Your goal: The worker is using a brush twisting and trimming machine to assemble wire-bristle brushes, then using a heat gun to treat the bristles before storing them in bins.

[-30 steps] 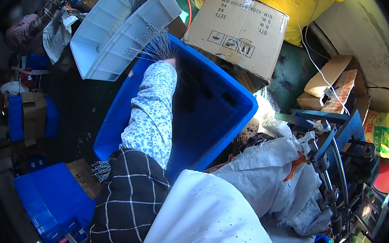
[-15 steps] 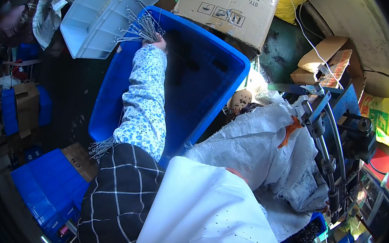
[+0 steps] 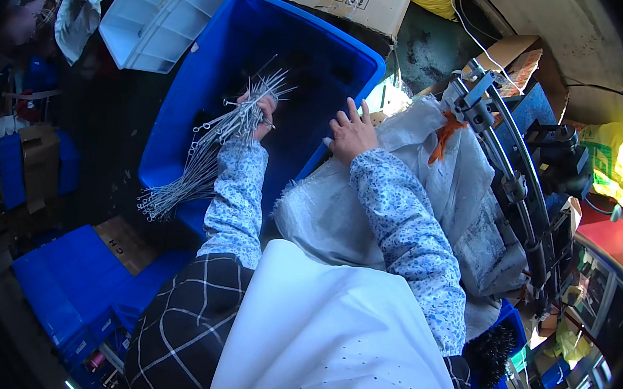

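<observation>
Holding a bundle of looped metal wires (image 3: 214, 150), left hand (image 3: 260, 115) closed round it, over blue bin (image 3: 225, 41), upper centre of frame. Looped ends reach bin's lower-left rim, left of centre. Right hand (image 3: 354, 135) apart from left, fingers spread at bin's right rim; firm contact cannot be told. White crate (image 3: 167, 16), upper left.

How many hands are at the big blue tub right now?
2: the left hand grips a bundle of metal wires over the blue tub; the right hand, fingers spread, is at the tub's right rim. Neither is hidden.
</observation>
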### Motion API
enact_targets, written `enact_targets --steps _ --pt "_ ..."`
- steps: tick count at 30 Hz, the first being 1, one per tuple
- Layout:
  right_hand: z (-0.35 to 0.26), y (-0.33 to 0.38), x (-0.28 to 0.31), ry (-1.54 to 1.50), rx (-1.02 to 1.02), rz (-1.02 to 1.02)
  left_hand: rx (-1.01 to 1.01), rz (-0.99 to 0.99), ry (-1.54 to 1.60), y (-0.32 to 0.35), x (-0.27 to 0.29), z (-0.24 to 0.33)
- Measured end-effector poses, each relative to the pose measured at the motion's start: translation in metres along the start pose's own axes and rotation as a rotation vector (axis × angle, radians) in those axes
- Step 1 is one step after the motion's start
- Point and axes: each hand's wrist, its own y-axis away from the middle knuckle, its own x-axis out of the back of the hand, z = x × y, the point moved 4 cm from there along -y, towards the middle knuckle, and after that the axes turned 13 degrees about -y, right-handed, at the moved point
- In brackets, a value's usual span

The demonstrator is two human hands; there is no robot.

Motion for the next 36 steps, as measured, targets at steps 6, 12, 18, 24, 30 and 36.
enact_targets --steps 6,12,18,24,30,36 --pt "-0.002 0.037 -0.024 -0.076 -0.056 -0.263 0.174 -0.265 -0.235 0.054 0.04 -0.033" --pt "-0.003 0.04 0.007 -0.589 -0.259 0.038 0.186 -0.445 -0.632 0.088 0.047 -0.067" --pt "-0.058 0.106 0.103 -0.651 0.13 0.871 -0.171 -0.064 -1.292 0.13 0.031 -0.111" --pt "-0.122 0.133 0.097 -0.285 0.256 0.482 -0.391 -0.209 -1.54 0.142 0.0 -0.15" --pt "-0.12 0.195 0.08 -0.307 0.21 0.57 -0.345 -0.381 -1.638 0.155 -0.022 -0.16" --pt "-0.096 0.196 0.103 -0.435 0.031 0.64 -0.564 -0.313 -1.74 0.166 -0.03 -0.189"
